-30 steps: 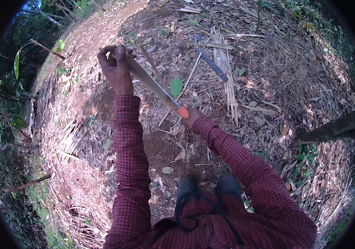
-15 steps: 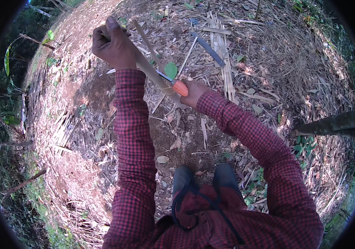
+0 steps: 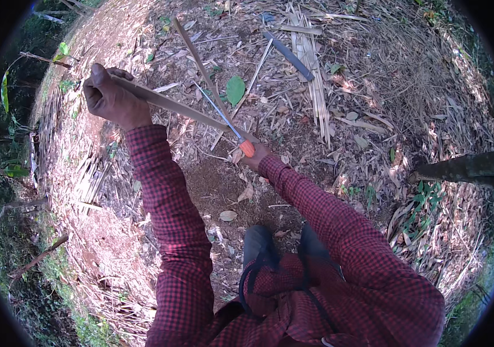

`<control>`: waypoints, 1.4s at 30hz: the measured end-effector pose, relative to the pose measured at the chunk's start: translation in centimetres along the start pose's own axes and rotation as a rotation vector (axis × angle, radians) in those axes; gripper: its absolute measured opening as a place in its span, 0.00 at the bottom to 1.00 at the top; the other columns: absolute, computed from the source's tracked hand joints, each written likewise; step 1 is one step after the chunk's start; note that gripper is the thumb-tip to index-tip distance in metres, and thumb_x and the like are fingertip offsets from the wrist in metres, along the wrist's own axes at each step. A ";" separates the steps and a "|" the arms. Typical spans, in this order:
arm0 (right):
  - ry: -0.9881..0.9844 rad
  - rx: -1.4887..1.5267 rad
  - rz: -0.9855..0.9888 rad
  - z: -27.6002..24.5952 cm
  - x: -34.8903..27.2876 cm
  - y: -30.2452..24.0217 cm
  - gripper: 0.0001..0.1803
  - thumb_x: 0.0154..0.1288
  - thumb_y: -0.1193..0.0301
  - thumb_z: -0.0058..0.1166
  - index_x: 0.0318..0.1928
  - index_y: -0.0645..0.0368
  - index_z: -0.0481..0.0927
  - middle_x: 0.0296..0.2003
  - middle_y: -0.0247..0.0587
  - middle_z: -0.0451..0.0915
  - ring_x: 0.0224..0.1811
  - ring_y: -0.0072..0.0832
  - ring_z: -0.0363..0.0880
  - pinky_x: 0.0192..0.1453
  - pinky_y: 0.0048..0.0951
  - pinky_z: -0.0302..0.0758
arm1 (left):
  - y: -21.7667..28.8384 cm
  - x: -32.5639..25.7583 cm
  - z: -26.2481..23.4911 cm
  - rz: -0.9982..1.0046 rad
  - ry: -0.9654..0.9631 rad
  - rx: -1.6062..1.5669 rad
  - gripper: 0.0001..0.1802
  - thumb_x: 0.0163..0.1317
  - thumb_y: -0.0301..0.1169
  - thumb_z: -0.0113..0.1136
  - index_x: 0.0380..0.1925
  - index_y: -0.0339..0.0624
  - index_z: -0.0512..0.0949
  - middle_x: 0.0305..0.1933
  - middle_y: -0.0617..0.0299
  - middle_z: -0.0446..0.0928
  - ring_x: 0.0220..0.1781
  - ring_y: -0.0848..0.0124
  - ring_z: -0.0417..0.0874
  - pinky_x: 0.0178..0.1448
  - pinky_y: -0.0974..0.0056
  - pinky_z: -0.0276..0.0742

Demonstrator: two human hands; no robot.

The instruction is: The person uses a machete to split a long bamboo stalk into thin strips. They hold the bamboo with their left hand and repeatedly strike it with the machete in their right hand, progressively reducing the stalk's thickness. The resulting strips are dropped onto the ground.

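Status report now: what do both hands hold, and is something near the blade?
Left hand gripping end of bamboo strip. Right hand on orange-handled knife, blade against strip. Loose stick close behind the blade.

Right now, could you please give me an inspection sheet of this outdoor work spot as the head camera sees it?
Surface: bare earth ground strewn with dry leaves and bamboo scraps.
Job's things: long bamboo strip, knife with an orange handle laid against it.
Clutter: bundle of split bamboo slats, dark blade-like tool beside it, green leaf.
Hands: left hand grips the strip's far end; right hand grips the knife handle.
Cables: nothing seen.
Surroundings: green undergrowth at the left, a dark stem at the right, the person's dark shoes below.
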State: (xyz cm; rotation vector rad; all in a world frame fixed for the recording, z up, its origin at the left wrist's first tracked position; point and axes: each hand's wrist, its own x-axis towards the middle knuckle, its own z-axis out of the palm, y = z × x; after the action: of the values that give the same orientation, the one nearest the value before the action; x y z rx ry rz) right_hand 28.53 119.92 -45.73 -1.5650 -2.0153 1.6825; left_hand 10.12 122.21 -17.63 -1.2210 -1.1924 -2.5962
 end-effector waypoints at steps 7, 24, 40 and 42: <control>-0.073 -0.097 -0.048 -3.4 -5.0 -4.1 0.27 0.44 0.62 0.59 0.44 0.67 0.73 0.38 0.56 0.77 0.41 0.44 0.78 0.48 0.38 0.74 | 0.4 -1.1 0.5 0.008 0.055 0.041 0.13 0.58 0.35 0.59 0.21 0.46 0.67 0.15 0.62 0.70 0.16 0.75 0.70 0.21 0.72 0.65; -0.245 0.011 0.183 -0.6 1.0 2.7 0.25 0.45 0.62 0.56 0.46 0.59 0.74 0.40 0.52 0.78 0.42 0.42 0.78 0.48 0.37 0.74 | 0.3 1.3 -2.8 -0.019 0.098 0.079 0.14 0.59 0.38 0.58 0.21 0.48 0.67 0.15 0.65 0.68 0.18 0.77 0.71 0.21 0.74 0.66; -0.107 -0.201 0.239 1.6 1.2 12.7 0.22 0.48 0.65 0.56 0.45 0.58 0.75 0.35 0.46 0.81 0.37 0.39 0.80 0.42 0.36 0.75 | 0.0 2.8 -4.4 -0.004 0.059 0.150 0.15 0.58 0.42 0.59 0.21 0.47 0.68 0.17 0.66 0.69 0.19 0.77 0.69 0.26 0.72 0.66; -0.430 0.526 0.385 1.7 1.9 17.1 0.15 0.49 0.66 0.55 0.37 0.60 0.75 0.28 0.44 0.79 0.30 0.35 0.79 0.36 0.35 0.75 | -0.5 2.8 -3.6 -0.009 0.127 0.178 0.15 0.58 0.42 0.58 0.22 0.46 0.68 0.17 0.65 0.69 0.19 0.77 0.69 0.26 0.72 0.67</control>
State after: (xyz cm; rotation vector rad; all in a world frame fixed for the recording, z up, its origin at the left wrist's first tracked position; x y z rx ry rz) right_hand 37.30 117.92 -60.54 -1.5484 -1.2547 2.6094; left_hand 5.72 120.95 -17.54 -1.0042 -1.3712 -2.4670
